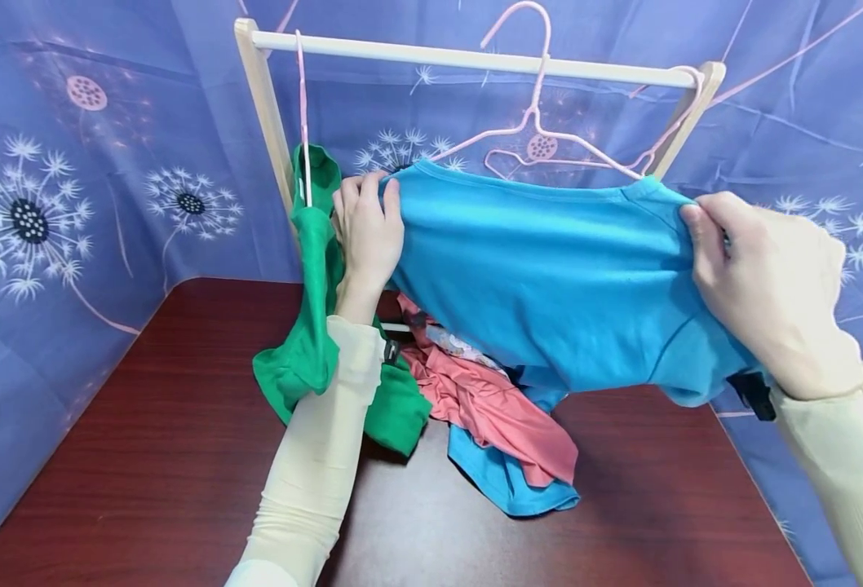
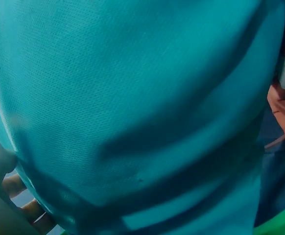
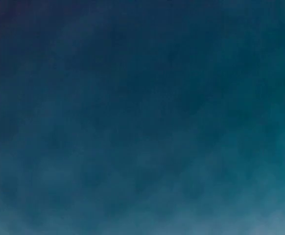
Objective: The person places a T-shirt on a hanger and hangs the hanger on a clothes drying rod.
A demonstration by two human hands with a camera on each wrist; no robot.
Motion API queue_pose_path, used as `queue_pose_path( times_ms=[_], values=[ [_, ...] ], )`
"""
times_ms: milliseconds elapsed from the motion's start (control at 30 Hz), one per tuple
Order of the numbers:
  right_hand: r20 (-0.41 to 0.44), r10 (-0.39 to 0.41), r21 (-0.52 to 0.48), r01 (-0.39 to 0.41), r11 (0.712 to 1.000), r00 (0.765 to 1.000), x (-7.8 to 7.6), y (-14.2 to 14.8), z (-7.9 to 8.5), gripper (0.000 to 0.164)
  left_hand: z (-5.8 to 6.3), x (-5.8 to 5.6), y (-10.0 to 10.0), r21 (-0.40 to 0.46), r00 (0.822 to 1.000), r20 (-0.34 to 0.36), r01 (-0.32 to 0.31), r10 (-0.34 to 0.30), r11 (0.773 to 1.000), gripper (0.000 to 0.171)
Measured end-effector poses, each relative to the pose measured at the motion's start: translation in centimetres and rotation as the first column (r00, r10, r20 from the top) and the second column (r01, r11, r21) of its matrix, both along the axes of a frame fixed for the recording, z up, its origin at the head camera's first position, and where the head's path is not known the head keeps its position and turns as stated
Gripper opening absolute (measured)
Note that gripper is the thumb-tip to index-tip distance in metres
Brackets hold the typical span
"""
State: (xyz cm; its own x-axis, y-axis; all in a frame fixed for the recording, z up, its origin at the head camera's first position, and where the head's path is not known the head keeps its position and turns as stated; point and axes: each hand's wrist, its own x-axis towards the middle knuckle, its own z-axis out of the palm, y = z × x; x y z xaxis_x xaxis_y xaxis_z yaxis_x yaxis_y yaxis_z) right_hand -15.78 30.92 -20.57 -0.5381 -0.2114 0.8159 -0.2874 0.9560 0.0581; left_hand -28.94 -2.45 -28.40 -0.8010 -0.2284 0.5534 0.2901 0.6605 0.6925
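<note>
A blue T-shirt (image 1: 542, 261) is spread between my hands in the head view, a pink hanger (image 1: 534, 106) rising from its neckline. My left hand (image 1: 369, 232) pinches the shirt's left shoulder, thumb in front; the left wrist view shows fingers (image 2: 32, 210) at the cloth's edge. On the other side, my right hand (image 1: 769, 277) grips the cloth near the right shoulder. The hanger's hook stands at the white rail (image 1: 431, 54); whether it rests there I cannot tell. The hanger's lower part is hidden inside the shirt. Only blurred blue fills the right wrist view.
A green garment (image 1: 314, 285) hangs from another pink hanger (image 1: 303, 106) at the rail's left end, close to my left hand. At the right end hangs another pink hanger (image 1: 692, 90). Beneath the shirt, a coral garment (image 1: 490, 408) lies heaped on the dark red table (image 1: 167, 456).
</note>
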Motion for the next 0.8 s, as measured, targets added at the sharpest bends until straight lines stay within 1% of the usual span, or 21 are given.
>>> queue_pose_path(
  times_ms=[100,200,300,400,567,800],
  values=[
    [-0.001,0.028,0.02,-0.028,0.999,1.0,-1.0,-0.6,0.4,0.029,-0.5,-0.5,-0.3,0.016,0.999,0.038,-0.005,0.004,1.0,0.042],
    [0.002,0.052,0.045,-0.052,0.998,0.999,-1.8,-1.3,0.3,0.03,-1.2,-1.0,-0.5,0.02,0.997,0.077,0.001,-0.003,1.0,0.042],
    [0.02,0.067,0.071,-0.068,0.995,0.998,-2.3,-2.0,-0.4,0.032,-1.9,-1.4,-0.5,0.006,0.993,0.113,0.017,-0.017,1.0,0.043],
    [0.035,0.076,0.077,-0.079,0.994,0.996,-2.6,-2.4,-1.4,0.032,-2.4,-1.7,-0.6,0.001,0.992,0.125,0.02,-0.02,1.0,0.044],
    [0.047,0.073,0.052,-0.076,0.996,0.996,-3.1,-2.8,-2.9,0.033,-2.3,-1.8,-0.8,0.015,0.991,0.126,0.032,-0.034,0.999,0.045],
    [0.131,0.07,0.02,-0.073,0.997,0.989,-3.5,-3.9,-4.8,0.032,-2.1,-1.6,-0.9,0.036,0.986,0.159,0.051,-0.056,0.998,0.05]
  ],
)
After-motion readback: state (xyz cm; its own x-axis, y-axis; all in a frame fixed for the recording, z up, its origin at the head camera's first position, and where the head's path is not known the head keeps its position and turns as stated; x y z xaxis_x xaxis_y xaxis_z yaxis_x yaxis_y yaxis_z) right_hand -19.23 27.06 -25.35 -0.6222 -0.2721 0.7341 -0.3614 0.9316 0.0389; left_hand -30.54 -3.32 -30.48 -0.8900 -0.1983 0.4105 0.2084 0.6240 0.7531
